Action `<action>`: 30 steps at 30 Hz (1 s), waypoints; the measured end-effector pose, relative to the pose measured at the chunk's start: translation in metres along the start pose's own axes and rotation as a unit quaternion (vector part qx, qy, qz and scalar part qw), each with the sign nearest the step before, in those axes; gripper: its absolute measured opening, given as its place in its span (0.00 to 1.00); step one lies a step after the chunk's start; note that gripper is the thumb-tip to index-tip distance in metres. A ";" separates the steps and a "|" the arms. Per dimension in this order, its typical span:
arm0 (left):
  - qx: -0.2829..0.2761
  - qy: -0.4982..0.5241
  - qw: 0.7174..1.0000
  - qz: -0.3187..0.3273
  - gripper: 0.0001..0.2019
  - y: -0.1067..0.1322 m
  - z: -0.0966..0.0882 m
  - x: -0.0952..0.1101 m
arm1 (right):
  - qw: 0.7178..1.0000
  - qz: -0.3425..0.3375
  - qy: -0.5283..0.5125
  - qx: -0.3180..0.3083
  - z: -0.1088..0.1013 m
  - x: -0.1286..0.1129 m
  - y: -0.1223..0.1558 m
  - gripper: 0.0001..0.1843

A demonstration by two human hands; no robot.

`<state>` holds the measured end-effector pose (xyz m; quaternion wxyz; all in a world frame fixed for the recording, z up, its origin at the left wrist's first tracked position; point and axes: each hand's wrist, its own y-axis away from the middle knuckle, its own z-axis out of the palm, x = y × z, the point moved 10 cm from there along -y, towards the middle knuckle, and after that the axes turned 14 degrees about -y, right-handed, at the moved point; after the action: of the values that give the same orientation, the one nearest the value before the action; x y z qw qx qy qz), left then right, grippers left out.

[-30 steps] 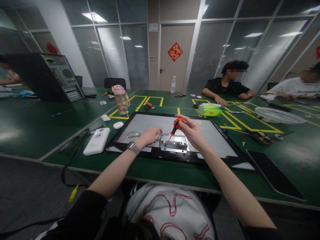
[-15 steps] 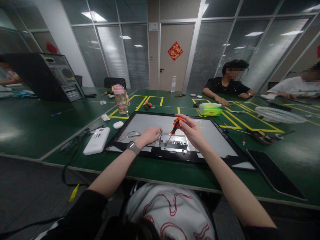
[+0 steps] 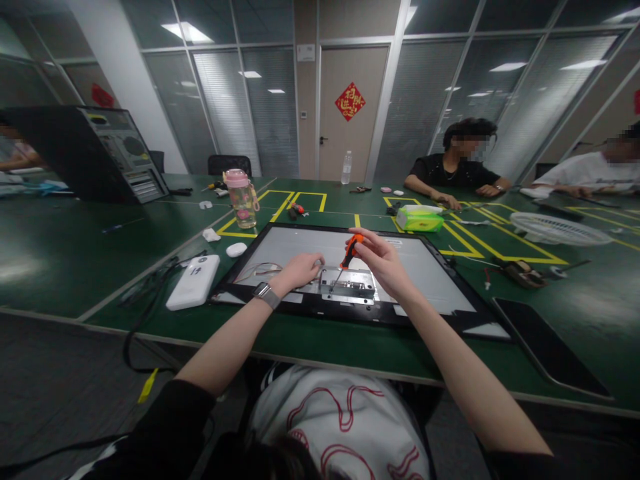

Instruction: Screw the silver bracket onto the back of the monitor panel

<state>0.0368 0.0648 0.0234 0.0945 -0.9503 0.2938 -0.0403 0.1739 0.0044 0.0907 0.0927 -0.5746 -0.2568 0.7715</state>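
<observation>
My right hand (image 3: 383,260) is closed round the orange and black handle of a screwdriver (image 3: 351,252). The tool leans, its shaft pointing down at a silver metal bracket (image 3: 353,288). At the bracket's left end my left hand (image 3: 301,270) has its fingers curled together against the metal; the fingertips are partly hidden. Under both hands lies a large flat display panel (image 3: 425,283) with a grey-white face and black frame, the bracket on its near middle part. A thin cable (image 3: 260,269) runs over the panel left of my left hand.
On the green table (image 3: 165,343), a white power bank (image 3: 194,282) and a white case (image 3: 237,250) sit left of the panel. A black phone-like slab (image 3: 553,347) lies right. Beyond are a pink-lidded bottle (image 3: 242,200), a green packet (image 3: 419,218) and a seated person (image 3: 453,170).
My hands, the screwdriver and the bracket stay almost exactly in place. Across the table, the seated person's hand has shifted slightly to the right.
</observation>
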 end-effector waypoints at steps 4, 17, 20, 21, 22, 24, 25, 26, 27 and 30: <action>0.000 0.001 1.000 0.004 0.15 0.001 -0.002 0.002 | 0.999 -0.016 0.040 -0.026 0.008 -0.007 0.002 0.22; 0.001 0.003 1.000 -0.001 0.16 0.000 0.000 -0.001 | 0.986 -0.089 0.138 -0.005 0.007 -0.023 0.005 0.15; 0.002 0.003 1.000 0.001 0.16 0.000 0.001 -0.001 | 0.989 -0.089 0.120 0.015 0.003 -0.023 0.004 0.13; 0.001 0.004 1.000 0.000 0.16 -0.001 0.001 -0.001 | 0.987 -0.097 0.126 0.026 0.001 -0.025 0.005 0.12; -0.002 0.004 1.000 -0.001 0.16 -0.001 0.002 -0.002 | 0.985 -0.104 0.132 0.033 0.001 -0.027 0.005 0.11; -0.006 0.003 1.000 -0.004 0.16 -0.001 0.002 -0.002 | 0.985 -0.104 0.133 0.024 0.003 -0.028 0.006 0.11; -0.006 0.002 1.000 -0.005 0.16 -0.001 0.002 -0.002 | 0.988 -0.096 0.123 0.012 0.006 -0.027 0.005 0.12; -0.006 0.002 1.000 -0.005 0.16 -0.001 0.002 -0.002 | 0.990 -0.086 0.109 0.000 0.008 -0.025 0.005 0.14; -0.005 0.002 1.000 -0.003 0.16 -0.001 0.001 -0.001 | 0.992 -0.078 0.099 -0.004 0.009 -0.024 0.005 0.14; -0.003 0.005 1.000 -0.002 0.16 0.000 0.000 0.000 | 0.985 -0.104 0.131 0.032 0.004 -0.030 0.007 0.13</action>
<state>0.0365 0.0650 0.0233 0.0901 -0.9509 0.2928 -0.0446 0.1808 -0.0157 0.1133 0.2233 -0.6377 -0.2760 0.6836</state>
